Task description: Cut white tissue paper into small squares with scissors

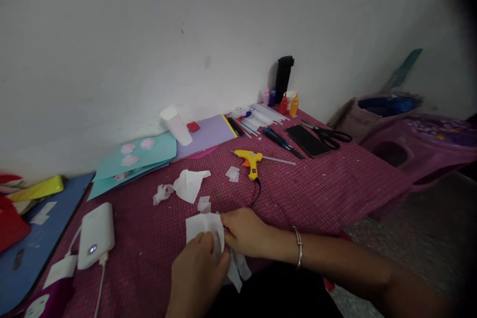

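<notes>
Both my hands pinch a piece of thin white paper [203,226] at the near edge of a table covered with a pink checked cloth [320,184]. My left hand [197,273] grips its lower part from below, fingers curled. My right hand [244,231], with a metal bangle on the wrist, holds its right edge. More white paper hangs below my hands. Crumpled white paper scraps [188,185] lie just beyond.
A yellow glue gun [250,160] lies mid-table with its black cord toward me. Behind are scissors [328,134], a phone [307,140], pens, paint bottles [288,103], a black flask [283,77], coloured paper sheets [149,151], a white cup [176,125]. A power bank [97,234] lies left. A pink plastic stool [421,146] stands right.
</notes>
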`<state>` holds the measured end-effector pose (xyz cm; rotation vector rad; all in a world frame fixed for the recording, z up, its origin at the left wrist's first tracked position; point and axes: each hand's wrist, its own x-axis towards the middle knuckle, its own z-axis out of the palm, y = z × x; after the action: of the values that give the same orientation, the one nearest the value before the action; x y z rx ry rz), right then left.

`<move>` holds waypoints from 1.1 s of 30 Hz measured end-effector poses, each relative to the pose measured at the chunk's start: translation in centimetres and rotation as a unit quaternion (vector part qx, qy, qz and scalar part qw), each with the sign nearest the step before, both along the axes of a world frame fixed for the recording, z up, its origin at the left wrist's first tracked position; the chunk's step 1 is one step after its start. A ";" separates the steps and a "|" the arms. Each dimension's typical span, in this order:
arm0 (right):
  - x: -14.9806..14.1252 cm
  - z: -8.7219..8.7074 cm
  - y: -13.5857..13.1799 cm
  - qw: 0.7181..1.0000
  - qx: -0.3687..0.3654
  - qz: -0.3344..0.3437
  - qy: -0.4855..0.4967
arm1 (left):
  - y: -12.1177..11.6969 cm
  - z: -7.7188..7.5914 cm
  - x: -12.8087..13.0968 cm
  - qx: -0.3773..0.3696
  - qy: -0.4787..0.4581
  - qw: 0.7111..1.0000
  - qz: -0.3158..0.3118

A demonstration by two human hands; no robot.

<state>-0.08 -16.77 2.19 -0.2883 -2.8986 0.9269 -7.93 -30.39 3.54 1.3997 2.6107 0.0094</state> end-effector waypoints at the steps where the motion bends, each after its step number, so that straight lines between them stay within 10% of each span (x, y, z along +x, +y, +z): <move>1: 0.0 0.0 0.0 1.000 0.011 -0.001 -0.003 | 0.2 0.2 0.1 0.002 0.025 1.000 -0.002; 33: -0.4 -0.3 0.9 0.999 0.018 -0.023 0.043 | 0.3 -1.1 -0.4 0.062 0.111 0.991 -0.034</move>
<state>-0.48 -15.88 1.89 -0.3032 -2.8143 0.8574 -8.29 -30.13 2.46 1.6166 2.7817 0.0086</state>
